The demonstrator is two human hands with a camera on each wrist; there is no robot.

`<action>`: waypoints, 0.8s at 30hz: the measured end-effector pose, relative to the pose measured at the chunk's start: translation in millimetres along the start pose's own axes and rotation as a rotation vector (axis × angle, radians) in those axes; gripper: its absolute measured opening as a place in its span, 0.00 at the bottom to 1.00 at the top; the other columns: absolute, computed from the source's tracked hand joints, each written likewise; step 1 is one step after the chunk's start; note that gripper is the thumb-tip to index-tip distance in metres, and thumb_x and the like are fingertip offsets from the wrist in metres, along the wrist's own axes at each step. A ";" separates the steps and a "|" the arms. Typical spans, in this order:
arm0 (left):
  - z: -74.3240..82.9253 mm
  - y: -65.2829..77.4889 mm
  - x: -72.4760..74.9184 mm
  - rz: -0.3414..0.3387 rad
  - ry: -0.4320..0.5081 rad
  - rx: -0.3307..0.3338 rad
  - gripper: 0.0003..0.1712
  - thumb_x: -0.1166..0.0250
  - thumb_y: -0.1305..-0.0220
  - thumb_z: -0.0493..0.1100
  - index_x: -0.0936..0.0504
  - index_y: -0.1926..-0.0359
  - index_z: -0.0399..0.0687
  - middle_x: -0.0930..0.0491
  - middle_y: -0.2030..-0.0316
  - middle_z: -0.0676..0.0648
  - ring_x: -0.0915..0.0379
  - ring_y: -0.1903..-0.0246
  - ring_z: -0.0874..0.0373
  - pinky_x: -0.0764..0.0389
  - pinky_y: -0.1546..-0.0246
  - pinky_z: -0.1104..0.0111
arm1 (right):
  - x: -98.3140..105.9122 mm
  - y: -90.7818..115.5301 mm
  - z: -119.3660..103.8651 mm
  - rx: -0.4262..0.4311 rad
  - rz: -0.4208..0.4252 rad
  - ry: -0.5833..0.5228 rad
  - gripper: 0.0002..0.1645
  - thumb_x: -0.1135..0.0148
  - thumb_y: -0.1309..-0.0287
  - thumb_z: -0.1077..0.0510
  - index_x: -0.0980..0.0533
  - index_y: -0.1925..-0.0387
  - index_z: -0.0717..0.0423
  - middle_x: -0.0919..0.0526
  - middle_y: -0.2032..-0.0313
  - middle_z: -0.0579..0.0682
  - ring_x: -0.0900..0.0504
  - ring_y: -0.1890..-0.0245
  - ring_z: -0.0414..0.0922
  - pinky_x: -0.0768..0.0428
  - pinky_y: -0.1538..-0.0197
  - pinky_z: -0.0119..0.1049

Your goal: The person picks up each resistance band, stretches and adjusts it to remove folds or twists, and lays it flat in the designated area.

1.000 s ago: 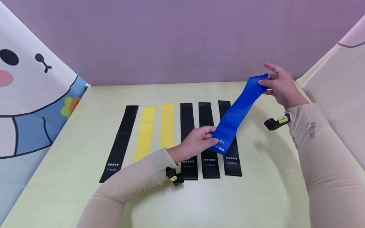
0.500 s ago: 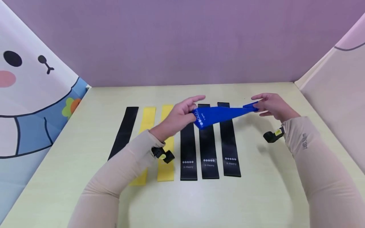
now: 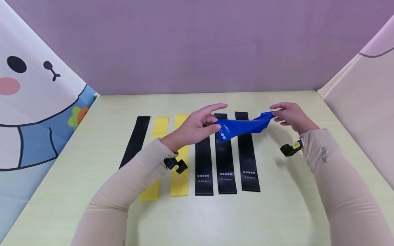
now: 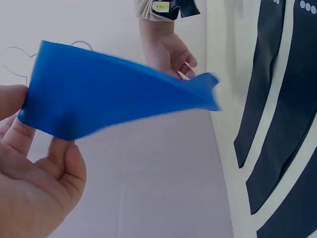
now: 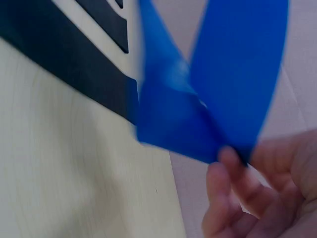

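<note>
A blue resistance band (image 3: 243, 127) marked "Light" is held up between the two hands, over the far part of the black bands. My left hand (image 3: 197, 125) pinches its printed end between thumb and fingers, index finger stretched out. The right hand (image 3: 290, 116) pinches the other end. In the left wrist view the blue band (image 4: 104, 91) spreads wide at the near end and narrows toward the far one. Seen from the right wrist, the band (image 5: 237, 64) is folded and twisted just above the right fingertips (image 5: 230, 158).
Below lie several flat bands in a row: a black band (image 3: 135, 141) at left, two yellow bands (image 3: 180, 184), and black "X-Heavy" bands (image 3: 204, 167). The left forearm partly covers the left ones. A purple wall (image 3: 203, 48) backs the pale table (image 3: 234, 222).
The left hand has moved away from me and slightly left with its end of the blue band. The right hand has come down and nearer. The band went from slanted and flat to level and twisted.
</note>
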State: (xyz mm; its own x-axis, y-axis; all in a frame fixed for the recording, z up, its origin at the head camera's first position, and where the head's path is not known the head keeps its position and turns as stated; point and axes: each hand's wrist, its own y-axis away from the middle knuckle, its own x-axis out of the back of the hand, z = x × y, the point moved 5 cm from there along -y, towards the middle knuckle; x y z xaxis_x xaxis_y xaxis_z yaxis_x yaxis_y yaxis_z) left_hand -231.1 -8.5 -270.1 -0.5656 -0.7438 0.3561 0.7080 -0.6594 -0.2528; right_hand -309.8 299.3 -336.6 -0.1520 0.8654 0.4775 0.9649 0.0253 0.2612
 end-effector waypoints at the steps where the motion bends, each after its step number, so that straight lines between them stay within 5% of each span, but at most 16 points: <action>1: -1.0 -0.6 -2.9 -0.008 0.029 0.012 0.30 0.45 0.34 0.28 0.40 0.32 0.34 0.19 0.71 0.40 0.27 0.74 0.53 0.26 0.64 0.70 | 1.4 -0.1 0.3 0.002 0.017 -0.053 0.18 0.49 0.31 0.59 0.32 0.43 0.61 0.21 0.73 0.32 0.20 0.71 0.34 0.22 0.62 0.32; 4: -7.2 0.0 -18.3 -0.060 0.138 0.052 0.28 0.45 0.34 0.27 0.38 0.34 0.31 0.18 0.62 0.34 0.19 0.63 0.50 0.21 0.56 0.66 | 8.8 -0.2 -1.1 0.014 0.104 -0.265 0.09 0.52 0.31 0.63 0.30 0.52 0.52 0.21 0.75 0.32 0.20 0.75 0.32 0.21 0.67 0.28; 8: -16.2 7.8 -46.0 -0.160 0.277 0.112 0.21 0.46 0.34 0.25 0.32 0.40 0.26 0.20 0.55 0.30 0.20 0.56 0.51 0.21 0.53 0.61 | 15.6 -4.1 -12.2 0.047 0.206 -0.456 0.10 0.52 0.32 0.65 0.29 0.60 0.46 0.23 0.76 0.36 0.23 0.78 0.33 0.23 0.71 0.26; 12: -23.4 15.9 -73.3 -0.237 0.425 0.213 0.22 0.47 0.33 0.26 0.32 0.39 0.29 0.24 0.46 0.32 0.24 0.50 0.53 0.25 0.47 0.63 | 15.1 -10.4 -26.9 0.068 0.230 -0.552 0.11 0.49 0.34 0.66 0.30 0.56 0.47 0.25 0.73 0.41 0.23 0.75 0.34 0.23 0.70 0.26; 15: -31.3 17.4 -92.1 -0.221 0.560 0.303 0.24 0.48 0.32 0.27 0.34 0.36 0.32 0.28 0.41 0.33 0.27 0.44 0.52 0.28 0.43 0.64 | 11.4 -14.1 -32.8 0.061 0.196 -0.606 0.20 0.46 0.36 0.68 0.33 0.45 0.49 0.27 0.64 0.45 0.22 0.69 0.36 0.23 0.67 0.25; 19: -43.1 17.1 -113.4 -0.140 0.731 0.401 0.24 0.51 0.31 0.28 0.36 0.35 0.30 0.32 0.38 0.34 0.30 0.42 0.47 0.30 0.41 0.61 | 4.9 -16.8 -31.9 0.040 0.138 -0.531 0.36 0.44 0.39 0.70 0.41 0.31 0.51 0.32 0.55 0.48 0.22 0.66 0.37 0.23 0.65 0.24; 24: -49.8 15.9 -135.3 -0.113 0.853 0.462 0.26 0.56 0.30 0.31 0.41 0.32 0.30 0.38 0.34 0.35 0.31 0.43 0.49 0.34 0.38 0.60 | 7.1 -16.0 -25.1 0.049 0.141 -0.333 0.39 0.45 0.38 0.71 0.44 0.28 0.51 0.32 0.54 0.46 0.23 0.66 0.33 0.24 0.65 0.23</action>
State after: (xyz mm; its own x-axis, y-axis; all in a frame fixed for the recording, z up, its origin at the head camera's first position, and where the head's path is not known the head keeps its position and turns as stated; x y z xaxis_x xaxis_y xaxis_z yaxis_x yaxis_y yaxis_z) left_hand -164.3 76.1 -367.1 -0.6275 -0.6285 -0.4597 0.6243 -0.7589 0.1853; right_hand -331.7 292.5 -316.3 0.0535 0.9774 0.2046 0.9817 -0.0890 0.1681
